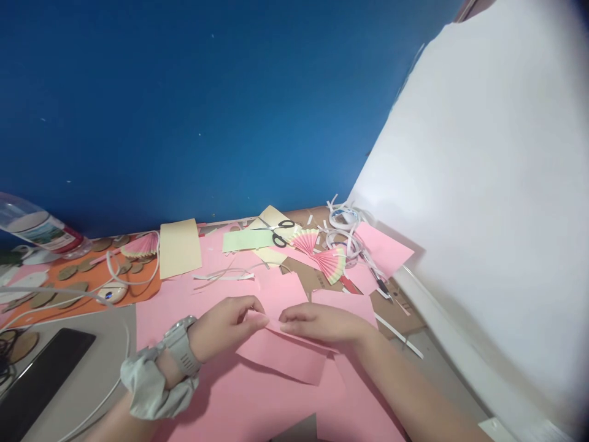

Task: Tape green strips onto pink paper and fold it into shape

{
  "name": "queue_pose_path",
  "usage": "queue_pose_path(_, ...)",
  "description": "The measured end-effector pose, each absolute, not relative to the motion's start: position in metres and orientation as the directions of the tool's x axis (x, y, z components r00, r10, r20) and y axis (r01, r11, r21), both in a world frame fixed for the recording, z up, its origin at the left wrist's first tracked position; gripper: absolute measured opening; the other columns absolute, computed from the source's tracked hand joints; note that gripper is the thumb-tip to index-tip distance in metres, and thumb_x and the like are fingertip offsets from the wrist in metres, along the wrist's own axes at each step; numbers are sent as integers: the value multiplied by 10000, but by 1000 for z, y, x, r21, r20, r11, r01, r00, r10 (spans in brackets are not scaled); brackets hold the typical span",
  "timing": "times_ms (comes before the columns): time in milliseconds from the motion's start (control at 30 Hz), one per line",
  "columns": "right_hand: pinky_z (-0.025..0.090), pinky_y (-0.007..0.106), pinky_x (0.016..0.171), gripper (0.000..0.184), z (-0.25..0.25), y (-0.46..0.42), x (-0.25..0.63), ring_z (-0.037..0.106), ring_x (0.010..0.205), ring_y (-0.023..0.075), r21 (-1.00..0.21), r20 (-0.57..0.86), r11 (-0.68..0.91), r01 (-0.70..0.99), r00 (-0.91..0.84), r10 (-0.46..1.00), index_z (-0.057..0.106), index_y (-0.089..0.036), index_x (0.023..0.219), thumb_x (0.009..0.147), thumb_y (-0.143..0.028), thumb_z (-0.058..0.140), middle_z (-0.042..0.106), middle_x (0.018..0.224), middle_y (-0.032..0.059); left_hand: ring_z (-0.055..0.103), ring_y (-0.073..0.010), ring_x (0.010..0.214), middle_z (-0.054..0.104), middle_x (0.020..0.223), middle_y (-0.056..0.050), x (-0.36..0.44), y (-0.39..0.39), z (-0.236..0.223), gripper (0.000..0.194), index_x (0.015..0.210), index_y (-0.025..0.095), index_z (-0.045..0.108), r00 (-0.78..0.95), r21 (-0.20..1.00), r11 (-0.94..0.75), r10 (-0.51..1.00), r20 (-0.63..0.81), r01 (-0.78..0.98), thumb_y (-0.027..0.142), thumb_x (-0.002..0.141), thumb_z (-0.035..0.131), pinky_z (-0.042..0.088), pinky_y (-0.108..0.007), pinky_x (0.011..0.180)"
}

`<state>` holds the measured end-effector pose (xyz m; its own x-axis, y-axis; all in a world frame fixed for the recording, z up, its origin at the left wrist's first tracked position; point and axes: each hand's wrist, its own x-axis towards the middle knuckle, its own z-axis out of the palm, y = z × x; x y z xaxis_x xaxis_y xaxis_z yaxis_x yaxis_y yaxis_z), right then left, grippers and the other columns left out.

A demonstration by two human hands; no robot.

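Observation:
Between my two hands is a pink sheet of paper [289,359], with a narrow fold along its upper edge. My left hand [230,322] pinches the folded edge near its left end, thumb on top. On the same edge, further right, my right hand [317,324] presses with its fingers together. The lower part of the sheet hangs loose above larger pink papers [221,399] spread on the table. Just beyond my hands lie more pink paper and thin white strips [225,277].
Black-handled scissors [278,233] rest on a pale green strip [243,240]. Nearby are a pleated pink paper fan [322,256], a yellow sheet [180,248] and tangled white strips [343,236]. A bottle [46,230] and black phone-like slab [46,383] are left. A white sheet [488,184] rises right.

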<state>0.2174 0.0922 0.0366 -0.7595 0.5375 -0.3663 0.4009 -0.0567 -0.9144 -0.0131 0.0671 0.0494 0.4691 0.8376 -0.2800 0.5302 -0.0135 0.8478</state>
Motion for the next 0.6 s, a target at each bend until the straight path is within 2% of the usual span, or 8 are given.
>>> queue_pose_path(67, 357, 234, 564, 363, 37, 88, 210, 422, 567, 110, -911, -371, -69, 406, -737, 565, 574, -177, 706, 812, -521, 519, 449, 598, -42, 350, -79, 446, 385, 485, 83, -12, 66, 47, 224, 784, 184, 578, 449, 852, -9, 853, -267, 524, 400, 819, 532, 236, -199, 431)
queue_pose_path(133, 344, 232, 550, 374, 37, 86, 207, 405, 557, 110, -913, -367, -88, 398, -708, 603, 532, -182, 668, 818, -524, 507, 413, 583, -44, 332, -77, 431, 341, 471, 97, -12, 67, 42, 218, 842, 189, 565, 407, 860, 6, 880, -247, 510, 403, 820, 533, 225, -199, 427)
queue_pose_path(233, 368, 248, 618, 358, 34, 86, 206, 465, 656, 134, -920, -357, -128, 370, -659, 662, 542, -187, 723, 840, -518, 474, 484, 692, -21, 340, -79, 441, 326, 490, 109, -12, 72, 32, 286, 989, 189, 509, 320, 883, 36, 924, -207, 467, 421, 824, 525, 255, -198, 449)
queue_pose_path(300, 388, 268, 669, 358, 29, 87, 206, 503, 736, 156, -925, -355, -163, 344, -626, 694, 559, -192, 812, 860, -524, 434, 529, 798, 0, 423, -94, 501, 429, 553, 81, -11, 75, 26, 336, 1039, 181, 495, 285, 901, 47, 940, -186, 431, 432, 818, 528, 317, -205, 490)
queue_pose_path(367, 406, 290, 704, 375, 24, 88, 205, 527, 791, 175, -929, -354, -195, 314, -601, 717, 561, -193, 873, 870, -533, 404, 552, 861, 18, 523, -132, 635, 558, 700, 17, -9, 76, 21, 332, 1016, 172, 527, 271, 914, 49, 947, -171, 404, 439, 819, 516, 381, -227, 556)
queue_pose_path(433, 417, 304, 718, 381, 19, 87, 204, 539, 814, 189, -933, -351, -218, 286, -585, 732, 563, -192, 871, 867, -539, 405, 565, 870, 26, 555, -165, 733, 601, 814, -23, -8, 76, 18, 306, 947, 166, 563, 255, 916, 51, 953, -164, 398, 439, 830, 489, 411, -249, 607)
queue_pose_path(500, 418, 314, 738, 372, 16, 87, 204, 544, 837, 198, -935, -349, -236, 264, -570, 744, 570, -196, 855, 860, -538, 422, 572, 871, 27, 547, -171, 716, 596, 795, -19, -7, 75, 15, 289, 876, 164, 575, 227, 910, 56, 960, -162, 412, 432, 835, 475, 411, -262, 609)
queue_pose_path(600, 403, 323, 786, 352, 16, 86, 203, 539, 884, 204, -936, -352, -262, 237, -552, 756, 581, -208, 853, 852, -533, 446, 576, 894, 23, 487, -153, 621, 530, 664, 20, -5, 74, 14, 265, 753, 173, 550, 182, 894, 57, 971, -152, 445, 418, 827, 484, 376, -262, 575)
